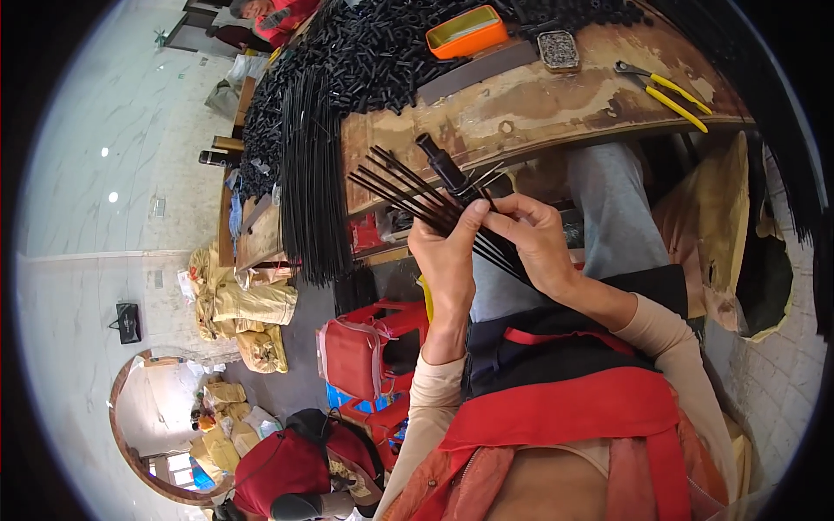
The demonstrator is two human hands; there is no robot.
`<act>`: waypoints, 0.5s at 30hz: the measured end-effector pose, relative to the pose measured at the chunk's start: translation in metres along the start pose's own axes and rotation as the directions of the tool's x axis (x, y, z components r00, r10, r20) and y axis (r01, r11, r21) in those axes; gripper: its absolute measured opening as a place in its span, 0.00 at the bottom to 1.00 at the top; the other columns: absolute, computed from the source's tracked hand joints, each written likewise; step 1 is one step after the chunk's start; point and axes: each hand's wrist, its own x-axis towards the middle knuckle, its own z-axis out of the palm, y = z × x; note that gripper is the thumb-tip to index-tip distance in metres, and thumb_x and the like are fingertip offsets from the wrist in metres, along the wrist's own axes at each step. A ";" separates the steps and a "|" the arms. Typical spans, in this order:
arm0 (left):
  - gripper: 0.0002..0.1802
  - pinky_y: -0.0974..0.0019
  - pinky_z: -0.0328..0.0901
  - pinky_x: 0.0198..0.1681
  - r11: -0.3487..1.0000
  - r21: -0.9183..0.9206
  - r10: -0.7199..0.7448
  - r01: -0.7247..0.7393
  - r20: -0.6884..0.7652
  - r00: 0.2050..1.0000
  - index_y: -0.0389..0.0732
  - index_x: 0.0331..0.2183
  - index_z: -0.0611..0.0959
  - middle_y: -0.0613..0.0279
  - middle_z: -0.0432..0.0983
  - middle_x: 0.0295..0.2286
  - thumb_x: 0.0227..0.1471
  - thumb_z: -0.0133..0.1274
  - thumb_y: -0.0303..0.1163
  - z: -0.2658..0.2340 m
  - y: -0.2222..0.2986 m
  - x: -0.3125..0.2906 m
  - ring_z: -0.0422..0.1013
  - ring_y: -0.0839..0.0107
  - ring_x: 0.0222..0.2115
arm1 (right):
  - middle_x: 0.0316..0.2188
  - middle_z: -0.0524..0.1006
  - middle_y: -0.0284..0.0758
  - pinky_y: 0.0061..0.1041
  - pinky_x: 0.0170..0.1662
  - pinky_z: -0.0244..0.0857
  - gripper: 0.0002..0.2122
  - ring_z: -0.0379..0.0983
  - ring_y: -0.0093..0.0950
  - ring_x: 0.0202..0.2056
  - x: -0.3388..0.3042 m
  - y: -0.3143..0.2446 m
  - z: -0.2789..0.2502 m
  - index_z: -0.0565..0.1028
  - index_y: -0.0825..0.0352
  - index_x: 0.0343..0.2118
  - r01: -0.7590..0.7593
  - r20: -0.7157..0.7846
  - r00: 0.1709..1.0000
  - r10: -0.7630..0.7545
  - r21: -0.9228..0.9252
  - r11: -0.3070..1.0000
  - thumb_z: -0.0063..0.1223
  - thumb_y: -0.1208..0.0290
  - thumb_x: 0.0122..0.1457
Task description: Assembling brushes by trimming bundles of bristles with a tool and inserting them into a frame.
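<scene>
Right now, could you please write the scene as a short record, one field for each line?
Left hand: holds thin black rods, fanned
Right hand: thumb and forefinger by the lower end of a black stepped tube; exact grip unclear
Workbench: heap of short black tubes, open orange container, yellow-handled pliers
Over its edge: long black rods, hanging
Nearby: person in red beyond the heap; person in dark red, lower left

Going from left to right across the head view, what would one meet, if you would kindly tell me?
Round wooden frame, hanging bundle of thin black rods, left hand, right hand, yellow-handled pliers.
</scene>
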 end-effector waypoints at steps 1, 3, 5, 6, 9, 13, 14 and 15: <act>0.11 0.76 0.66 0.37 1.000 -0.016 0.019 -0.019 -0.008 1.000 0.35 0.36 0.79 0.65 0.79 0.31 0.48 0.63 0.21 -0.002 -0.004 -0.001 0.72 0.80 0.31 | 0.34 0.77 0.28 0.15 0.42 0.64 0.06 0.71 0.14 0.36 0.000 0.001 0.000 0.77 0.70 0.38 0.013 -0.004 1.000 -0.013 -0.010 1.000 0.56 0.79 0.59; 0.11 0.75 0.67 0.37 0.999 -0.037 0.016 -0.017 -0.023 1.000 0.35 0.36 0.79 0.65 0.79 0.31 0.48 0.63 0.21 -0.007 -0.009 0.000 0.72 0.80 0.31 | 0.35 0.77 0.28 0.15 0.42 0.64 0.05 0.70 0.14 0.37 0.000 0.005 -0.001 0.77 0.70 0.38 0.032 0.010 0.999 -0.032 0.000 0.999 0.56 0.79 0.59; 0.13 0.66 0.68 0.45 0.999 -0.050 0.022 -0.020 0.031 0.999 0.34 0.38 0.79 0.54 0.80 0.34 0.50 0.62 0.27 -0.007 -0.011 0.000 0.76 0.68 0.35 | 0.35 0.77 0.28 0.15 0.42 0.63 0.05 0.70 0.14 0.37 -0.002 0.004 -0.001 0.76 0.69 0.37 0.051 0.016 0.999 -0.051 0.009 0.999 0.55 0.79 0.59; 0.13 0.66 0.68 0.45 0.999 -0.049 0.023 -0.021 0.035 0.999 0.34 0.38 0.79 0.54 0.80 0.34 0.50 0.62 0.27 -0.006 -0.010 0.001 0.76 0.68 0.35 | 0.33 0.76 0.27 0.14 0.41 0.63 0.04 0.70 0.13 0.36 -0.001 0.002 0.001 0.76 0.69 0.36 0.064 0.000 0.998 -0.064 0.011 0.998 0.56 0.79 0.58; 0.13 0.70 0.69 0.43 0.990 -0.141 0.023 -0.012 0.080 0.997 0.33 0.39 0.79 0.57 0.80 0.34 0.50 0.61 0.23 -0.002 -0.010 0.003 0.76 0.72 0.36 | 0.33 0.76 0.26 0.14 0.42 0.62 0.04 0.70 0.14 0.37 0.001 0.001 0.000 0.75 0.68 0.36 0.096 -0.003 0.995 -0.096 0.028 0.995 0.56 0.79 0.58; 0.15 0.67 0.69 0.46 0.986 -0.165 0.020 0.004 0.139 0.990 0.31 0.41 0.79 0.53 0.80 0.36 0.51 0.61 0.24 -0.005 -0.015 0.008 0.77 0.67 0.39 | 0.34 0.75 0.25 0.15 0.46 0.61 0.06 0.69 0.14 0.39 0.006 -0.001 -0.008 0.74 0.66 0.37 0.044 0.044 0.998 -0.047 0.074 0.996 0.56 0.80 0.58; 0.15 0.67 0.69 0.46 0.987 -0.158 0.023 -0.001 0.141 0.990 0.31 0.42 0.78 0.52 0.80 0.36 0.51 0.60 0.25 -0.005 -0.016 0.008 0.77 0.67 0.40 | 0.34 0.75 0.25 0.15 0.46 0.61 0.06 0.69 0.14 0.39 0.008 -0.001 -0.010 0.74 0.66 0.37 0.044 0.040 0.998 -0.047 0.074 0.996 0.56 0.80 0.58; 0.15 0.67 0.69 0.46 0.988 -0.157 0.020 0.002 0.142 0.990 0.31 0.42 0.78 0.52 0.80 0.36 0.51 0.60 0.25 -0.005 -0.017 0.009 0.77 0.67 0.40 | 0.34 0.76 0.26 0.16 0.45 0.62 0.06 0.70 0.15 0.38 0.009 -0.001 -0.012 0.75 0.67 0.37 0.017 0.035 0.999 -0.020 0.084 0.996 0.57 0.80 0.57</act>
